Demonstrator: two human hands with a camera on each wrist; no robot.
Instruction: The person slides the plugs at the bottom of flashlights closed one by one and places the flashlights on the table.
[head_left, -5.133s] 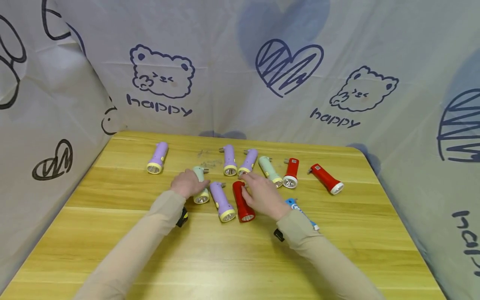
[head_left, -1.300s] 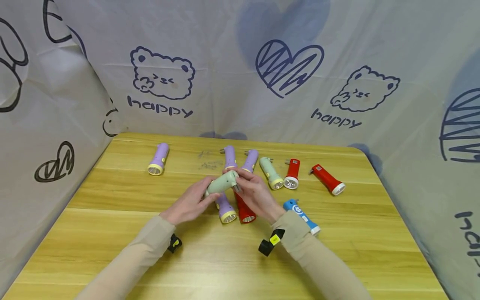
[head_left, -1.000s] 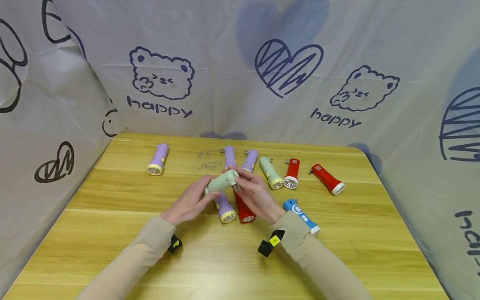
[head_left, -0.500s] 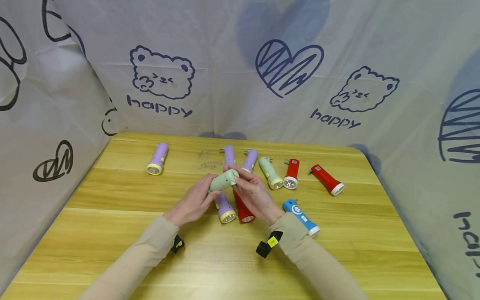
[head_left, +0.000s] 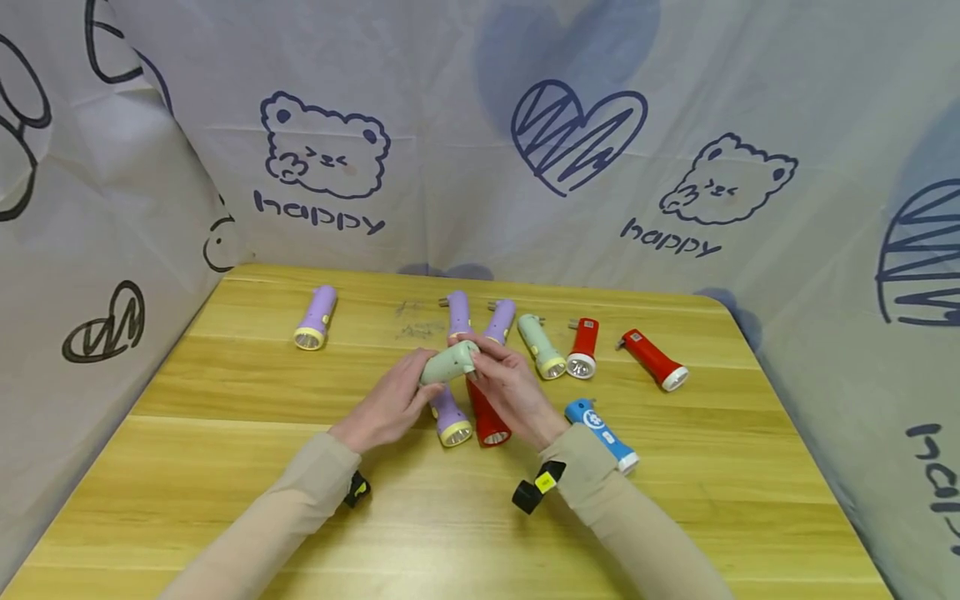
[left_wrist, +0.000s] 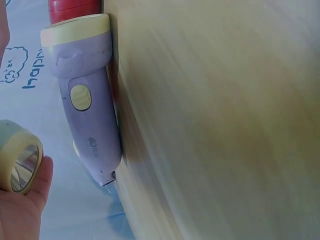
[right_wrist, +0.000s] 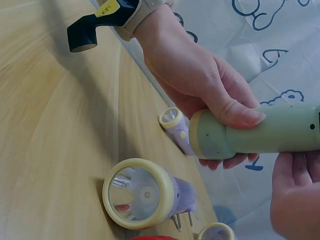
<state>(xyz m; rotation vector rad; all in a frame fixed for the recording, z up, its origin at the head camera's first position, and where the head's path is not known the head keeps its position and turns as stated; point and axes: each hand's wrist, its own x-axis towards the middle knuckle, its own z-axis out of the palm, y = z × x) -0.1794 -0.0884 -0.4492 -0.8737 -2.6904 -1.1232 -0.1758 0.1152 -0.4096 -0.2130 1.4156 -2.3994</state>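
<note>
A pale green flashlight (head_left: 448, 363) is held up over the table, slightly tilted, by both hands. My left hand (head_left: 386, 408) grips it around the lamp end, its thumb lying along the body in the right wrist view. At the tail end, my right hand (head_left: 516, 396) pinches it with thumb and fingers near the metal plug prongs. The cream-rimmed lens (left_wrist: 25, 168) shows at the left edge of the left wrist view. Below the hands lie a purple flashlight (head_left: 452, 421) and a red flashlight (head_left: 492, 425), both partly hidden.
Two purple flashlights (head_left: 458, 310) lie behind the hands, another purple flashlight (head_left: 316, 317) at back left. To the right are a green flashlight (head_left: 542, 346), two red flashlights (head_left: 585, 342) with white rims and a blue flashlight (head_left: 602, 433). A printed cloth (head_left: 450, 167) encloses the wooden table (head_left: 450, 533).
Since the earliest frame, the green flashlight has been lifted off the table and turned sideways. My right hand has left the red flashlight for its tail. In the last second both hands barely shift.
</note>
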